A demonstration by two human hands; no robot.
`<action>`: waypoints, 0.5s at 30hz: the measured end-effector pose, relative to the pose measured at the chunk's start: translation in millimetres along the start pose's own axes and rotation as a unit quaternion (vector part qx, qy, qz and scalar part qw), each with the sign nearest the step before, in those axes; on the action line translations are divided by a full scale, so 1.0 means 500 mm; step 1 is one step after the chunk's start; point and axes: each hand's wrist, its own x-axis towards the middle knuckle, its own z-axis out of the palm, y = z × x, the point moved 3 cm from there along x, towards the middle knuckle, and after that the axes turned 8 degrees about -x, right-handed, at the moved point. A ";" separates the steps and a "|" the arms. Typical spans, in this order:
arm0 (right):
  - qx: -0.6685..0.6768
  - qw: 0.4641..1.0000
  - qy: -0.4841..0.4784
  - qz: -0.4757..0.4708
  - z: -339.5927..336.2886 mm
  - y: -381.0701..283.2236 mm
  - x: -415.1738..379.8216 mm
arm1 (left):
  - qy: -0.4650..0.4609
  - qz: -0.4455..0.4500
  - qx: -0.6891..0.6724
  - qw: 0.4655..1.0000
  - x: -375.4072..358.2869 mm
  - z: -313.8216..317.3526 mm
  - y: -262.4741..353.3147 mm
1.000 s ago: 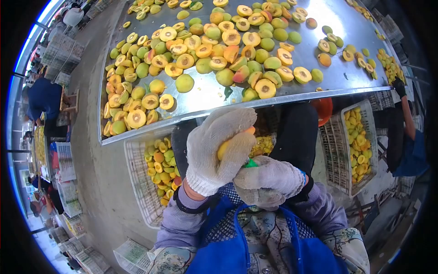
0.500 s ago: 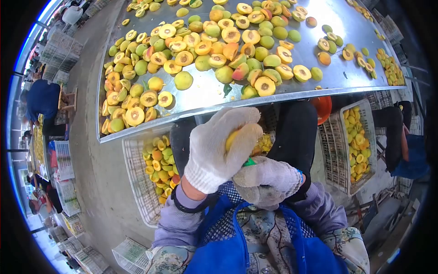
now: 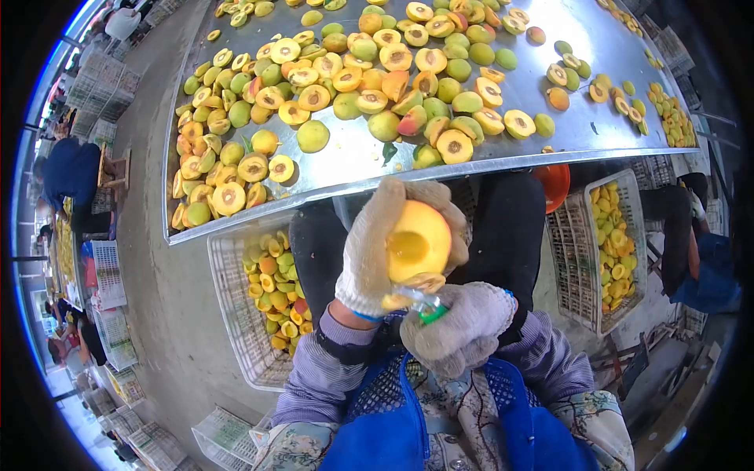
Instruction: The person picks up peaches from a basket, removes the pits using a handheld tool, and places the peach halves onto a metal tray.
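Observation:
My left hand [image 3: 377, 243], in a pale knit glove, is closed round a yellow-orange fruit half [image 3: 419, 242]. Its cut face points toward me and shows a smooth hollow in the flesh. In my right hand [image 3: 462, 326], also gloved, is a small tool with a green handle [image 3: 433, 313] and a metal end. That metal end touches a brownish cut piece [image 3: 424, 283] just below the fruit half. Both hands are over my lap, in front of the metal table [image 3: 314, 187], where many halved fruits [image 3: 454, 146] lie.
A white crate of fruit halves [image 3: 243, 345] stands left of my legs, another crate [image 3: 577, 275] to the right. An orange-red bowl [image 3: 554, 187] sits under the table edge. Other people sit at the far left [image 3: 72, 177] and right [image 3: 711, 271].
My left hand has turned, so the fruit's hollowed face now shows. The tool's metal end and the brownish piece have come into view, and my right hand is slightly lower.

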 end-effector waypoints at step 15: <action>-0.339 0.894 0.245 0.160 -0.041 -0.029 0.033 | 0.280 0.112 0.683 0.666 0.017 -0.298 0.160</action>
